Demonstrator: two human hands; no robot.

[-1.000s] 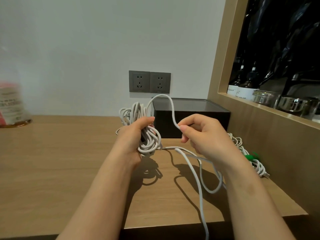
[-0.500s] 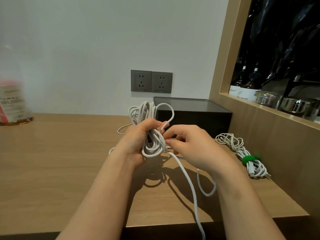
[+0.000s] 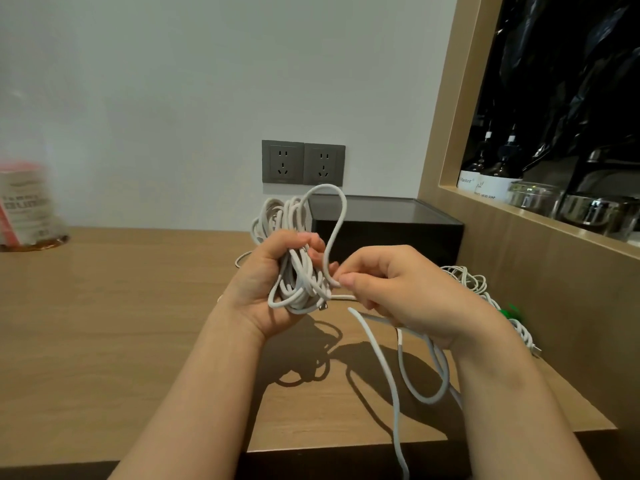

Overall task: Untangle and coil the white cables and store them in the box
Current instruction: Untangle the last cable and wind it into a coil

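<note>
While I watch through the head camera, a blurred red-and-white container (image 3: 24, 202) sits at the far left of the wooden table (image 3: 104, 323), against the wall. Moving right, the left hand (image 3: 273, 285) is raised above the table near its middle, fingers (image 3: 308, 242) curled round a bunched coil of white cable (image 3: 294, 268). Several turns stick up behind the hand and more hang below the palm, with a small plug end (metal-tipped, I think) showing at the bottom of the bunch. From the coil one strand rises in a tall arc and comes down to the right hand (image 3: 408, 292), which pinches it between thumb and forefinger just beside the coil. Slack cable drops from under that hand, loops on the table and runs off the front edge. Behind the hands, two grey wall sockets (image 3: 303, 163) sit above a black box (image 3: 388, 230) that stands on the table against the wall. Further right, a second cable bundle (image 3: 467, 280) lies on the table near the box, bound by a green tie (image 3: 509, 311). A wooden-framed shelf (image 3: 519, 211) holds dark bottles (image 3: 498, 168) and metal bowls (image 3: 595, 209).
</note>
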